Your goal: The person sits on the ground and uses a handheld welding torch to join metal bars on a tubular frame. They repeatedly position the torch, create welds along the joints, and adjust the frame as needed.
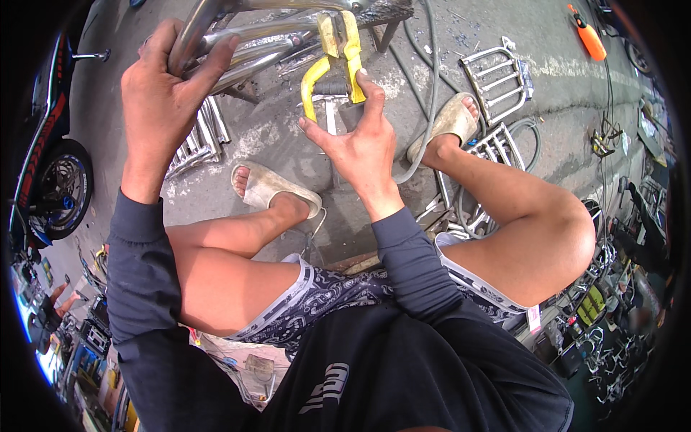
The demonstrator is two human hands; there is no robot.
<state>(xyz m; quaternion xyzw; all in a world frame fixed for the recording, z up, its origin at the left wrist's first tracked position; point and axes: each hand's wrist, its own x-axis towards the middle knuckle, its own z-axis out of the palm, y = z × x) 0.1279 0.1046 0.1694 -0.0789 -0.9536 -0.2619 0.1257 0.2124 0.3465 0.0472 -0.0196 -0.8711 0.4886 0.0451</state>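
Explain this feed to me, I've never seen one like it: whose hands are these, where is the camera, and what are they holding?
This is one wide fisheye view from a camera worn on a person's head, looking down, so straight edges bend near the rim. The person sits with bare knees, feet in pale sandals on a concrete floor. The left hand grips a shiny metal tube frame. The right hand has its fingers on a yellow clamp-like tool set against that frame. On the floor lie chrome wire racks, a grey hose and an orange tool. A motorcycle wheel shows at the left edge.
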